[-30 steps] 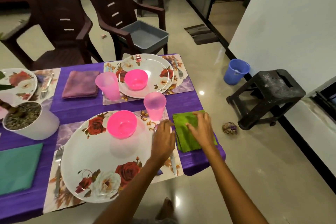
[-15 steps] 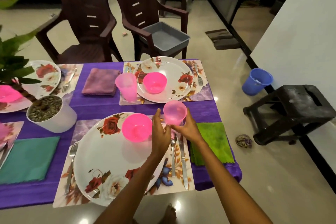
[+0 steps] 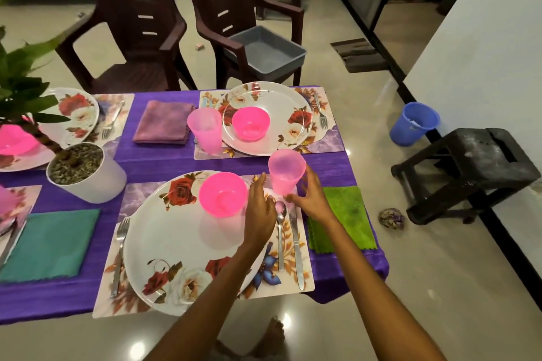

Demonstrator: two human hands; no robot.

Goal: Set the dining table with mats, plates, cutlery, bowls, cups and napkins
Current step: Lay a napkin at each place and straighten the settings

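Holding the translucent pink cup (image 3: 286,174) at its base, the right hand (image 3: 312,199) has its fingers and thumb curled round the lower part, and the cup stands upright at the far right corner of the near floral placemat (image 3: 305,269). The left hand (image 3: 260,211) is just left of that grip, its fingers straight and relaxed with the fingertips beside the cup's lower wall; whether they touch it I cannot tell. Directly below the grip lie a spoon (image 3: 280,231) and a table knife (image 3: 296,246), side by side on the mat. Right of the grip, under the right wrist, a green napkin (image 3: 346,217) lies on the purple tablecloth (image 3: 164,161). Left of the grip a bright pink bowl (image 3: 223,198) sits on the rose-patterned plate (image 3: 164,231), with a fork (image 3: 118,258) on the plate's far left side. Beyond the grip is a second setting with plate (image 3: 281,114), pink bowl (image 3: 251,122) and another pink cup (image 3: 205,129).
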